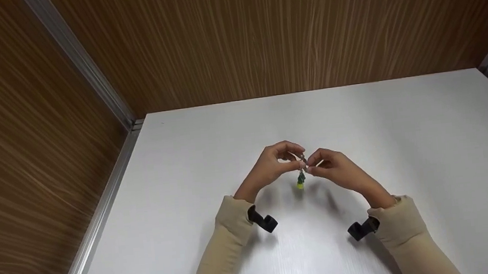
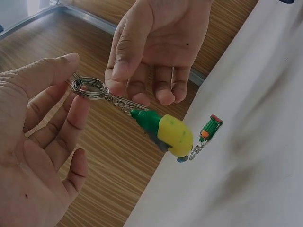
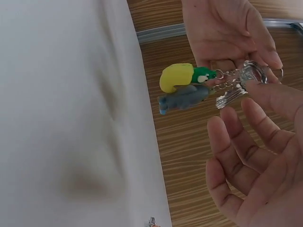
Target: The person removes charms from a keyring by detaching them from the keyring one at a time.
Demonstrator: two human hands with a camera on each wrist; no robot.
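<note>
My left hand (image 1: 296, 159) and right hand (image 1: 311, 166) meet above the middle of the white table (image 1: 405, 139). Between them hangs a keychain (image 1: 301, 179). In the left wrist view my left hand (image 2: 75, 80) pinches the metal key ring (image 2: 88, 88) with thumb and forefinger. My right hand (image 2: 128, 85) holds the ring and chain from the other side. A yellow and green charm (image 2: 171, 133) dangles from the chain. The right wrist view shows a grey charm (image 3: 184, 97) beside the yellow one (image 3: 177, 76).
A small green and orange charm (image 2: 210, 128) with its own ring lies on the table below the hands. Wood-grain walls (image 1: 261, 32) with metal corner strips (image 1: 80, 63) enclose the table at the back and left. Black camera mounts (image 1: 263, 221) sit on both wrists.
</note>
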